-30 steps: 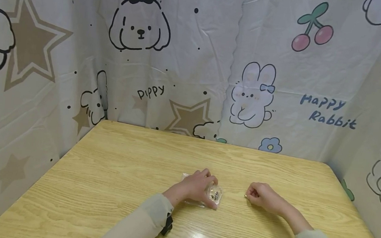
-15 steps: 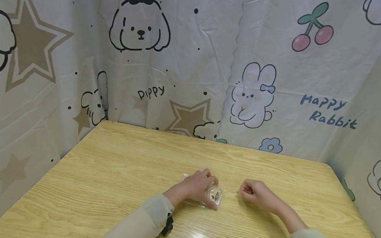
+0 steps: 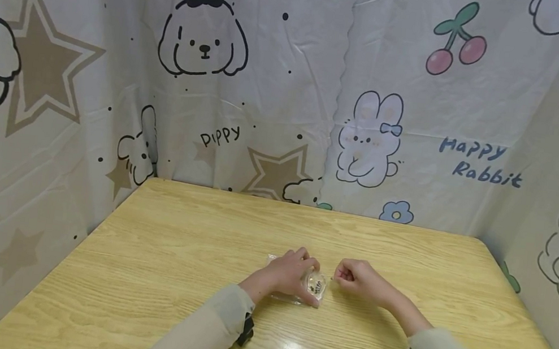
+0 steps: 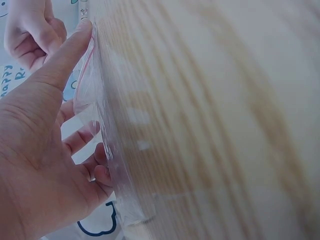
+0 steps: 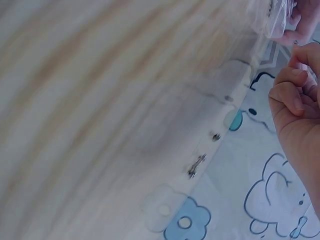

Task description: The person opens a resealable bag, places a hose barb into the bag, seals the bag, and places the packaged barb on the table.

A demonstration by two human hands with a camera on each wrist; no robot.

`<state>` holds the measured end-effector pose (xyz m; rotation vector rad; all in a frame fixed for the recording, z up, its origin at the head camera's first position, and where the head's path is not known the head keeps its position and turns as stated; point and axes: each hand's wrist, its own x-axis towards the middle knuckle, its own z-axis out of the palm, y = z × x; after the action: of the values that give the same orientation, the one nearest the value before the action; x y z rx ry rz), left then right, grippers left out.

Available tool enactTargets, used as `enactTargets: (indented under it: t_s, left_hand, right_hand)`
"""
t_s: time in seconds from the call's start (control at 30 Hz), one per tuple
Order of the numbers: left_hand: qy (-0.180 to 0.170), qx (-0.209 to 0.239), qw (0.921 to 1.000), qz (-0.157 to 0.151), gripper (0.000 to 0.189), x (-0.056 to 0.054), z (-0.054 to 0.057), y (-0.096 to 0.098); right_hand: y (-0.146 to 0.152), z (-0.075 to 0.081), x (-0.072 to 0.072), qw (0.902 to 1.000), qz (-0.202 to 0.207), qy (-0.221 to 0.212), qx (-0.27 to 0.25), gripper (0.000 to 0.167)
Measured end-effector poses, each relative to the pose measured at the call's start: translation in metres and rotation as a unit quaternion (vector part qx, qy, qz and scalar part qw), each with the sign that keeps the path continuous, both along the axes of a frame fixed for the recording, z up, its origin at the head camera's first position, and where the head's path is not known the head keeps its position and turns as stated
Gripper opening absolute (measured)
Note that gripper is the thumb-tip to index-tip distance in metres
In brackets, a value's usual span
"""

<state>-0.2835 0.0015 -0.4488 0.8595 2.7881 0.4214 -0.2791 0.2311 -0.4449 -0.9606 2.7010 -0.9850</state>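
My left hand point(image 3: 291, 275) lies over a clear plastic zip bag point(image 3: 315, 299) on the table, thumb at its near right corner and fingers at its far side. A rounded patch with black lettering point(image 3: 317, 284) shows on the bag between thumb and fingers. In the left wrist view the bag point(image 4: 90, 97) has a thin red line by its mouth, with my thumb along it. Just right of the bag, my right hand point(image 3: 360, 280) has its fingers curled and pinches a tiny shiny piece point(image 5: 295, 43) between thumb and forefinger. Its kind is too small to tell.
A pale wood-grain table point(image 3: 192, 228) extends around both hands. Small silvery pieces point(image 5: 197, 166) lie on it in the right wrist view. A printed curtain point(image 3: 288, 96) stands along the table's back and sides.
My right hand has moved left across the table with the tiny piece, up close to the bag. The left hand has stayed on the bag.
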Motion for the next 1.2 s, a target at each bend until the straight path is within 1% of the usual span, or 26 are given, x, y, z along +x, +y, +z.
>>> enactTargets:
  t_s: [0.13, 0.27, 0.4, 0.6, 0.73, 0.87, 0.97, 1.2]
  left_hand:
    - [0.002, 0.002, 1.0, -0.002, 0.073, 0.0, 0.0, -0.001]
    - [0.004, -0.002, 1.0, -0.004, 0.075, 0.0, -0.001, -0.001]
    - [0.005, -0.005, 1.0, -0.006, 0.079, -0.001, -0.002, 0.0]
    - [0.006, -0.004, 1.0, -0.006, 0.079, -0.001, -0.003, 0.0]
    - [0.006, -0.003, 1.0, -0.005, 0.078, -0.001, -0.002, 0.0]
    - [0.008, -0.003, 0.9999, -0.007, 0.077, 0.0, -0.002, 0.0]
    - [0.01, -0.002, 0.9999, -0.007, 0.075, 0.0, -0.002, 0.001]
    - [0.01, -0.003, 0.9999, -0.008, 0.075, -0.002, -0.002, 0.0]
  right_hand:
    - [-0.01, -0.001, -0.002, 0.9998, 0.016, 0.007, 0.009, 0.007]
    - [-0.022, -0.002, -0.002, 0.9995, 0.029, 0.008, 0.014, 0.007]
    - [-0.03, -0.003, 0.0, 0.9981, 0.049, 0.031, 0.021, 0.008]
    - [-0.035, -0.004, -0.001, 0.9967, 0.059, 0.043, 0.037, 0.011]
    - [-0.035, -0.004, -0.002, 0.9965, 0.062, 0.043, 0.037, 0.011]
    - [-0.03, -0.003, -0.001, 0.9983, 0.042, 0.026, 0.03, 0.01]
    - [-0.022, -0.002, 0.0, 0.9994, 0.011, 0.019, 0.026, 0.009]
    - [0.007, -0.001, 0.002, 0.9976, -0.053, 0.037, 0.024, 0.009]
